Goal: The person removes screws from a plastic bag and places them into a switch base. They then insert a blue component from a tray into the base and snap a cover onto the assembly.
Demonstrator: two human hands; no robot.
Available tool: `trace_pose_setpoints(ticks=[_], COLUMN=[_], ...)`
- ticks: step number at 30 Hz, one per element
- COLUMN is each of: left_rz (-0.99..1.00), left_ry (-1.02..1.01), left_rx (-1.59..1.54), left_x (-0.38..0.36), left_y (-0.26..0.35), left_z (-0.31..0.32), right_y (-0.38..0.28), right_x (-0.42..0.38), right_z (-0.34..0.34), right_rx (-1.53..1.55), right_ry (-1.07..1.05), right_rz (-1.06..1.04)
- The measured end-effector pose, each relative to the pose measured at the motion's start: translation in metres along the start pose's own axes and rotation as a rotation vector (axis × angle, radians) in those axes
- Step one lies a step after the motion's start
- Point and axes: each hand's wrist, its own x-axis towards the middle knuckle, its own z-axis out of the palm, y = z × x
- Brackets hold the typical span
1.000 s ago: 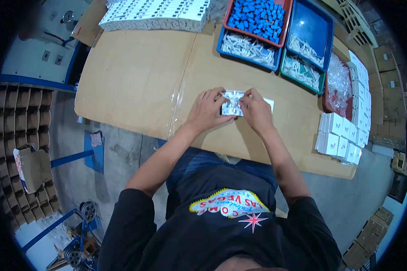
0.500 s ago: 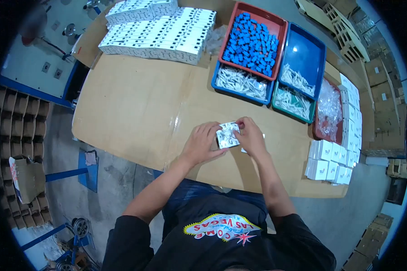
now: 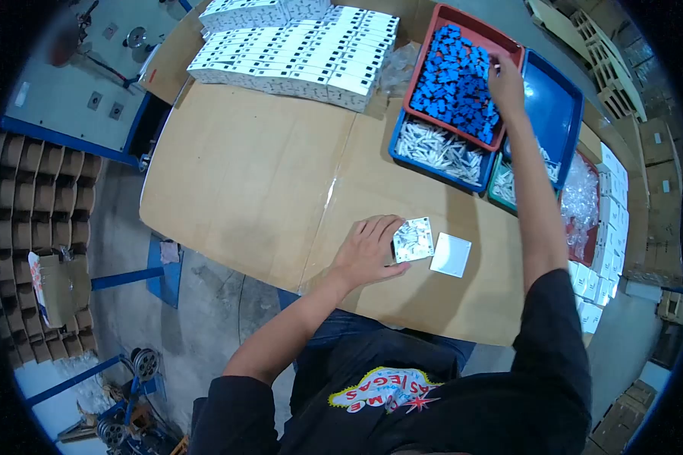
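My left hand [image 3: 369,251] rests on the cardboard-covered table [image 3: 265,174] and holds the left edge of a small square white part [image 3: 413,240] that lies flat. A plain white square cover [image 3: 451,255] lies just to its right. My right hand [image 3: 506,85] is stretched far out over the red tray [image 3: 442,23] of small blue pieces [image 3: 451,83], with its fingers down among them at the tray's right side. Whether it grips a piece is hidden.
Rows of white boxes [image 3: 303,53] fill the far side of the table. Blue and green trays [image 3: 442,152] hold white plastic parts, another blue tray [image 3: 554,114] is nearly bare. Clear bags [image 3: 580,201] and more white boxes [image 3: 596,280] line the right edge.
My right hand left the white part and reached forward to the red tray of blue pieces. My left hand stays on the part, now flat on the table.
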Motion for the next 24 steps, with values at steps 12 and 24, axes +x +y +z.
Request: trace_pose_setpoints(ticks=[12, 24], left_rz=[-0.019, 0.009], left_ry=[-0.031, 0.077], left_rx=[-0.059, -0.102], left_x=[-0.001, -0.009], left_y=[-0.009, -0.013], left_z=[0.01, 0.024], right_y=[0.046, -0.155], right_x=[0.048, -0.32], right_z=[0.022, -0.138], right_rx=[-0.059, 1.208], right_ry=[0.152, -0.324], right_rz=[-0.014, 1.017])
